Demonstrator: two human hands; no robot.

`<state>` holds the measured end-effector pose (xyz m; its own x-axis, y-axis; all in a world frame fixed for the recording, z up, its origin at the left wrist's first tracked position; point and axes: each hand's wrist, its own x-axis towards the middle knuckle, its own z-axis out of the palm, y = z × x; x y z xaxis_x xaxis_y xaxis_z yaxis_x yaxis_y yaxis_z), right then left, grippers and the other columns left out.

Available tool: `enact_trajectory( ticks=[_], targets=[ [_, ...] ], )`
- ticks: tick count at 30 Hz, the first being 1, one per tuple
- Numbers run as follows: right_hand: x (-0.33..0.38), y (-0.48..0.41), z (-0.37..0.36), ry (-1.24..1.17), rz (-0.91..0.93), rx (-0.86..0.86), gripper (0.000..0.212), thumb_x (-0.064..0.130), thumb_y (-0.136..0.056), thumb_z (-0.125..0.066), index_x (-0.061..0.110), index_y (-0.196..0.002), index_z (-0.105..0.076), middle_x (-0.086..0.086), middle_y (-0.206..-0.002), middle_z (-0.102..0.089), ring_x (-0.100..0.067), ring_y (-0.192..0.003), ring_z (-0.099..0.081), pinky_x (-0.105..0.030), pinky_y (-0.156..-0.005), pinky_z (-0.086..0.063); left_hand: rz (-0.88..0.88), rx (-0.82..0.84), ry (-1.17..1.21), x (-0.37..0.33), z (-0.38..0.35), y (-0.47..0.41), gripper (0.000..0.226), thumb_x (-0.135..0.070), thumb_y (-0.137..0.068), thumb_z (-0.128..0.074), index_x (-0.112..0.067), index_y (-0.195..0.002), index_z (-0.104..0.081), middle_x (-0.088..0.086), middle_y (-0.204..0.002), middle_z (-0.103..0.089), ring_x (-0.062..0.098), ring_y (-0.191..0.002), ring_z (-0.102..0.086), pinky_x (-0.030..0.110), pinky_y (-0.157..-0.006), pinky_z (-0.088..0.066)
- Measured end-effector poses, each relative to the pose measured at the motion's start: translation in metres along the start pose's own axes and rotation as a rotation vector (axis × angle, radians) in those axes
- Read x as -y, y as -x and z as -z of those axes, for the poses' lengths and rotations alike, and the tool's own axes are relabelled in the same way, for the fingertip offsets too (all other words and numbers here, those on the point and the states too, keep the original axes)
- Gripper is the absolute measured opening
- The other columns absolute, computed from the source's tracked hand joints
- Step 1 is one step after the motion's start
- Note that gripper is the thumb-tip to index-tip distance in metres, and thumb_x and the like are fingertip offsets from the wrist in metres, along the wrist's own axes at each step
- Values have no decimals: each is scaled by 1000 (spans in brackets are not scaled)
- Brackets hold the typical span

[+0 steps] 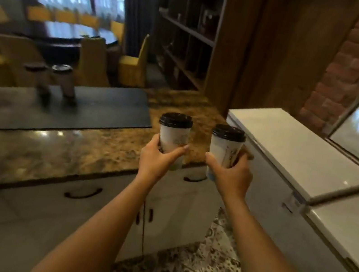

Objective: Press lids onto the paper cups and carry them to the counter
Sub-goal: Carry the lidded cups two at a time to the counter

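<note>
Two paper cups reach the granite worktop (pixel 76 149): the person's left hand (pixel 158 156) is curled round the left cup (pixel 174 135), the right hand (pixel 231 175) round the right cup (pixel 224 148), both upright near its corner. A black lid (pixel 176 120) caps each, so carrying appears under way; next, each needs setting down level. Two far cups (pixel 66 83), blurred, stand on the dark mat (pixel 107 109).

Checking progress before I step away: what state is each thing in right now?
Left cup: lidded, upright, held aloft.
Right cup: lidded, upright, held aloft.
Left hand: grips the left cup.
Right hand: grips the right cup.
Far cups: standing on the dark mat, seemingly lidded, blurred.
Chest freezer: lid down.
</note>
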<state>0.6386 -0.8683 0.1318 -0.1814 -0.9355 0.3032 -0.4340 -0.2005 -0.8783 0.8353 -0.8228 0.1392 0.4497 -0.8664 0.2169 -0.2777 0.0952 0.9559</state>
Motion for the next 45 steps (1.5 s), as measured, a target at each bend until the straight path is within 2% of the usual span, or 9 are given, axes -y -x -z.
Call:
enact_trajectory(
  ticks=[7,14,18,25,31,34,37,41,45],
  targets=[
    [39,-73,-166,-58,94,184,76,74,-60,-76,24,-114,-58,2,-110,-65,-19,-100,-65,-42,-80,-60,69,-217,-108,44,84,-111,49,-53,-74,-85,-27,-108,-62,-13,-101,-69,4,-93,-68,13,-64,-55],
    [91,-127,-301,-45,179,308,73,71,-57,-77,26,-111,-56,7,-108,-61,-15,-101,-60,-41,-84,-58,184,-374,-137,71,161,-209,56,-55,-72,-86,-29,-114,-60,-10,-109,-65,10,-100,-62,26,-83,-51],
    [112,-141,-375,-59,193,366,75,66,-59,-81,24,-116,-58,4,-112,-64,-18,-105,-60,-41,-88,-57,216,-438,-162,96,202,-253,65,-52,-72,-87,-22,-124,-60,-8,-113,-65,10,-102,-61,21,-81,-49],
    [137,-159,-501,-104,156,434,77,56,-65,-87,24,-127,-55,4,-122,-64,-15,-113,-58,-29,-89,-49,241,-391,-204,161,268,-345,69,-43,-73,-89,-20,-130,-56,-10,-121,-61,9,-113,-57,29,-96,-51],
    [132,-197,-612,-67,68,390,77,48,-67,-90,17,-130,-57,-6,-121,-68,-24,-117,-64,-37,-95,-55,216,-293,-206,221,291,-460,59,-29,-75,-89,-31,-123,-54,-15,-116,-64,3,-105,-61,31,-102,-49],
    [125,-217,-660,-52,16,416,74,43,-71,-90,13,-130,-54,-9,-122,-68,-27,-114,-66,-30,-89,-51,176,-295,-263,252,298,-507,66,-27,-73,-90,-23,-129,-56,0,-124,-70,18,-114,-67,41,-103,-53],
    [117,-228,-698,-62,77,289,76,38,-66,-93,9,-126,-58,-12,-121,-70,-30,-111,-68,-33,-88,-52,77,-272,-262,278,309,-535,75,-26,-75,-90,-15,-138,-50,-3,-130,-62,14,-123,-59,31,-105,-48],
    [109,-228,-726,-55,110,211,77,36,-64,-95,7,-125,-59,-14,-117,-71,-34,-110,-68,-39,-89,-54,91,-273,-198,302,305,-549,66,-37,-77,-87,-20,-129,-51,-1,-125,-65,13,-117,-63,31,-100,-53],
    [99,-225,-738,-51,133,197,76,36,-66,-94,5,-126,-59,-15,-117,-70,-34,-110,-68,-44,-91,-55,71,-316,-172,314,294,-552,54,-34,-78,-87,-27,-118,-52,-13,-110,-64,-5,-104,-63,6,-85,-48]
  ],
)
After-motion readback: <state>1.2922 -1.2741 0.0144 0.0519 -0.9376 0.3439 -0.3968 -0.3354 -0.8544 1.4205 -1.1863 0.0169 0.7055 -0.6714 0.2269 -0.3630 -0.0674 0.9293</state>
